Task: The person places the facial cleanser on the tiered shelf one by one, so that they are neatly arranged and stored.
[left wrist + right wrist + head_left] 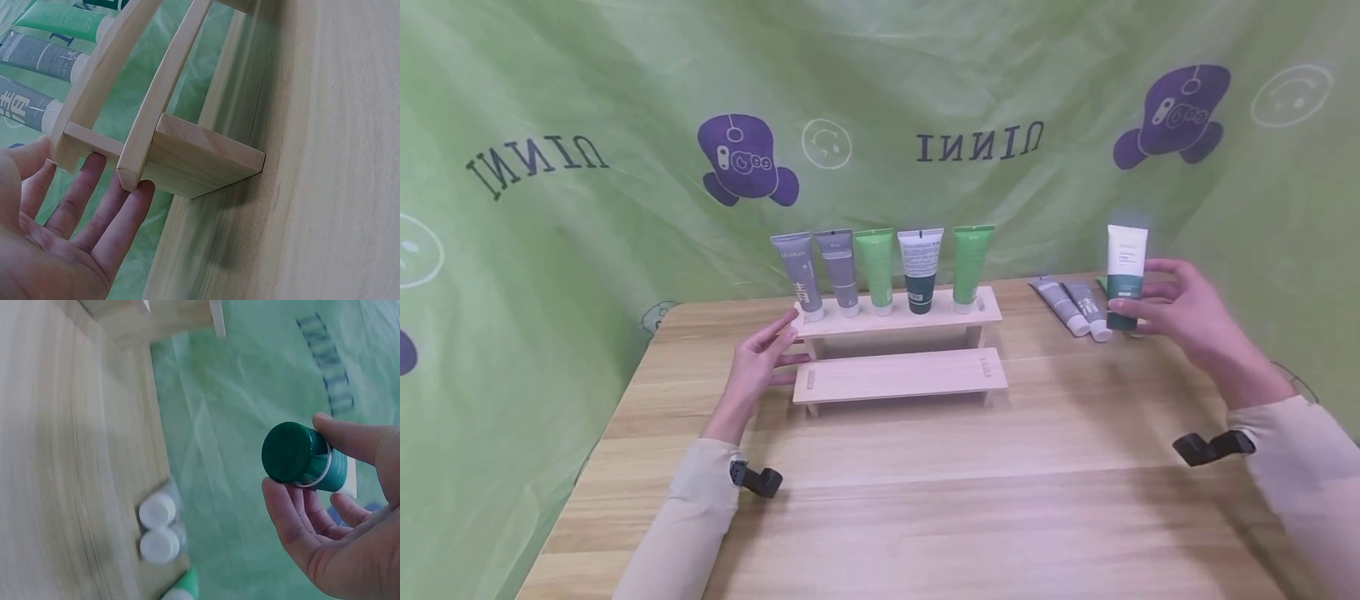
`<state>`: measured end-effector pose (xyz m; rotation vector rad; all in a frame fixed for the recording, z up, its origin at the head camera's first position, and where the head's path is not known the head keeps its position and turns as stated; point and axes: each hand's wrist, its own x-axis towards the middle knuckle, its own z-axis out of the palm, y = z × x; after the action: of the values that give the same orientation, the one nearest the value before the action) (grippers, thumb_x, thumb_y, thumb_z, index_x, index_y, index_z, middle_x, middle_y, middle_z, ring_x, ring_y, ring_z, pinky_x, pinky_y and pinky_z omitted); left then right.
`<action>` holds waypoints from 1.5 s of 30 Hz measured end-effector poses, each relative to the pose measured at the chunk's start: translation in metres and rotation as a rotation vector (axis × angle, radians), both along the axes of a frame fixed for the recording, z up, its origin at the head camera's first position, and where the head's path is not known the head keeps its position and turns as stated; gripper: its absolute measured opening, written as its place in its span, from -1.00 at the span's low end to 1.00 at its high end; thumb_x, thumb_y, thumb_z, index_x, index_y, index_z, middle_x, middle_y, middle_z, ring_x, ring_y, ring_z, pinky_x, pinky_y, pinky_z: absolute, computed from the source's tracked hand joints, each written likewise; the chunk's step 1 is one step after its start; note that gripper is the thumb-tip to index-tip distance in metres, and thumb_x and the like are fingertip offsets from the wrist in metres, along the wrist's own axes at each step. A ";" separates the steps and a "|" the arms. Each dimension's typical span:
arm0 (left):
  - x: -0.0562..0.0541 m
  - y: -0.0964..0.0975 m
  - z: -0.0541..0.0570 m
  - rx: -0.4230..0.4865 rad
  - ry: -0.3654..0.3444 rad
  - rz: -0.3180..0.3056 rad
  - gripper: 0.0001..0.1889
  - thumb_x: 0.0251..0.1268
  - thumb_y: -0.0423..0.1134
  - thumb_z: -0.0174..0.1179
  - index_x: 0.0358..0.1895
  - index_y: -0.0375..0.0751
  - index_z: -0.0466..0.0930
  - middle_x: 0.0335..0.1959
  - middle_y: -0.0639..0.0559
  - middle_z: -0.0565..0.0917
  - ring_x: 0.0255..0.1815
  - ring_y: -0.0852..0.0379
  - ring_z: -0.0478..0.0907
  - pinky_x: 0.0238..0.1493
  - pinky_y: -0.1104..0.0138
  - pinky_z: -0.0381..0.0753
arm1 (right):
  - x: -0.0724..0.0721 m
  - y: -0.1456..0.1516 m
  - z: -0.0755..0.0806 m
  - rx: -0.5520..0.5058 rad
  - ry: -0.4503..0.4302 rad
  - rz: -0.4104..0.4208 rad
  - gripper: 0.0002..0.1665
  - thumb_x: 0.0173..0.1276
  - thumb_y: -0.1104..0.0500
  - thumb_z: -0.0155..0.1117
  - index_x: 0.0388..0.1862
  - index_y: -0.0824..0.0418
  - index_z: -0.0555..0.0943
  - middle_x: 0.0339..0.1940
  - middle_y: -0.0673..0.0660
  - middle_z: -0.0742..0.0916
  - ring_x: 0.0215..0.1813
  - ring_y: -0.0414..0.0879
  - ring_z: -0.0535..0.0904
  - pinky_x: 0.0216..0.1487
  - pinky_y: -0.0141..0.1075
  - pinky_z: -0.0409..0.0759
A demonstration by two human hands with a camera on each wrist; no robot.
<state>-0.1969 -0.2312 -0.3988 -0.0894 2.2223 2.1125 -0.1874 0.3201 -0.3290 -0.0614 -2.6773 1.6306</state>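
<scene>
My right hand holds a white and dark-green squeeze tube between thumb and fingers, cap down, above the table. In the right wrist view its dark green cap faces the camera. The fingers of my left hand touch the left end of a two-tier wooden display stand, mostly extended. On the upper tier several tubes stand on their caps: a grey tube, another grey tube, a green tube, a white and dark-green tube and a green tube.
Two grey tubes lie on the wooden table at the right, near its back edge. A green tube lies beside them, partly hidden behind the held one in the head view. A green printed curtain hangs behind the table.
</scene>
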 end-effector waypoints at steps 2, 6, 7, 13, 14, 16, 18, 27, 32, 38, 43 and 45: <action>0.000 0.000 0.000 -0.002 -0.001 0.004 -0.45 0.47 0.04 0.19 0.48 0.17 0.37 0.35 -0.22 0.47 0.07 -0.22 0.66 -0.03 -0.04 0.74 | 0.004 -0.010 0.001 0.012 0.022 -0.004 0.12 0.35 0.05 0.45 0.55 0.37 -0.09 0.28 0.42 0.44 -0.19 -0.37 0.61 -0.15 -0.34 0.75; 0.000 0.000 0.001 -0.005 -0.004 0.008 -0.45 0.47 0.04 0.19 0.47 0.19 0.38 0.37 -0.18 0.47 0.08 -0.23 0.65 -0.02 -0.05 0.73 | 0.012 -0.031 0.003 0.012 0.051 0.004 0.10 0.32 0.05 0.47 0.53 0.32 -0.07 0.25 0.36 0.47 -0.12 -0.35 0.58 -0.14 -0.37 0.74; 0.000 0.000 0.001 -0.005 -0.004 0.009 -0.45 0.47 0.04 0.19 0.47 0.19 0.38 0.37 -0.19 0.47 0.07 -0.22 0.66 -0.03 -0.05 0.73 | 0.014 -0.036 0.003 0.014 0.057 0.003 0.10 0.32 0.05 0.48 0.53 0.31 -0.06 0.23 0.35 0.48 -0.11 -0.35 0.58 -0.14 -0.39 0.73; -0.001 -0.001 0.000 -0.004 0.001 0.004 -0.45 0.46 0.05 0.20 0.46 0.19 0.39 0.35 -0.22 0.48 0.02 -0.15 0.70 -0.01 -0.06 0.73 | 0.025 -0.068 -0.002 -0.008 0.083 0.020 0.04 0.29 0.14 0.50 0.46 0.26 -0.02 0.18 0.34 0.53 -0.10 -0.29 0.60 -0.13 -0.44 0.70; -0.001 -0.001 0.000 -0.003 0.003 0.002 -0.45 0.45 0.06 0.20 0.46 0.19 0.39 0.35 -0.21 0.48 0.03 -0.16 0.69 -0.01 -0.07 0.72 | 0.027 -0.073 -0.003 -0.013 0.091 0.028 0.03 0.28 0.17 0.51 0.45 0.26 -0.01 0.18 0.34 0.53 -0.10 -0.27 0.60 -0.13 -0.45 0.70; -0.001 -0.001 -0.001 0.005 0.001 0.001 -0.45 0.45 0.05 0.21 0.46 0.19 0.40 0.35 -0.20 0.48 0.06 -0.20 0.67 0.01 -0.08 0.71 | 0.030 -0.083 -0.005 -0.020 0.106 0.047 0.01 0.27 0.22 0.51 0.43 0.25 0.00 0.17 0.33 0.54 -0.09 -0.23 0.60 -0.14 -0.46 0.68; -0.001 -0.001 -0.001 0.005 0.002 0.002 -0.45 0.45 0.05 0.21 0.46 0.18 0.40 0.35 -0.19 0.49 0.07 -0.24 0.66 0.01 -0.09 0.71 | 0.033 -0.094 -0.007 -0.040 0.128 0.065 0.00 0.23 0.28 0.53 0.41 0.25 0.03 0.13 0.32 0.55 -0.09 -0.19 0.60 -0.15 -0.46 0.69; 0.000 -0.001 0.000 -0.002 0.008 0.003 -0.45 0.46 0.05 0.20 0.47 0.16 0.39 0.33 -0.24 0.50 0.03 -0.19 0.69 -0.01 -0.08 0.72 | 0.047 -0.154 -0.018 -0.122 0.199 0.162 0.01 0.08 0.40 0.58 0.36 0.33 0.11 0.00 0.35 0.61 -0.06 0.06 0.62 -0.16 -0.34 0.74; 0.000 -0.002 0.000 -0.008 0.006 0.007 -0.46 0.46 0.05 0.20 0.46 0.19 0.40 0.36 -0.21 0.48 0.03 -0.17 0.69 -0.01 -0.06 0.72 | 0.054 -0.190 -0.028 -0.173 0.209 0.208 0.00 0.05 0.44 0.58 0.33 0.30 0.13 -0.01 0.32 0.62 -0.05 0.12 0.62 -0.16 -0.25 0.76; 0.000 -0.002 0.001 -0.009 0.011 0.009 -0.45 0.45 0.06 0.20 0.46 0.18 0.40 0.31 -0.24 0.51 0.08 -0.26 0.65 -0.01 -0.08 0.72 | 0.054 -0.229 -0.037 -0.241 0.231 0.256 -0.02 0.02 0.46 0.59 0.29 0.29 0.17 -0.02 0.31 0.61 -0.08 0.11 0.60 -0.19 -0.17 0.75; 0.001 -0.001 0.002 0.007 0.004 0.002 -0.44 0.44 0.06 0.22 0.46 0.18 0.41 0.35 -0.21 0.48 0.15 -0.37 0.57 -0.01 -0.09 0.72 | 0.051 -0.257 -0.039 -0.253 0.226 0.290 -0.04 -0.01 0.45 0.62 0.27 0.25 0.22 -0.07 0.27 0.61 -0.11 0.09 0.60 -0.18 -0.08 0.75; 0.001 0.000 0.001 0.011 0.004 0.003 -0.44 0.44 0.06 0.22 0.46 0.18 0.41 0.34 -0.20 0.48 0.16 -0.38 0.57 -0.02 -0.08 0.72 | 0.050 -0.267 -0.039 -0.250 0.223 0.296 -0.05 -0.01 0.44 0.62 0.26 0.23 0.23 -0.08 0.25 0.61 -0.11 0.07 0.59 -0.17 -0.07 0.75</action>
<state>-0.1961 -0.2317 -0.3975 -0.0880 2.2137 2.1274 -0.1375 0.0529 -0.3683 0.5076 -2.3927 1.9119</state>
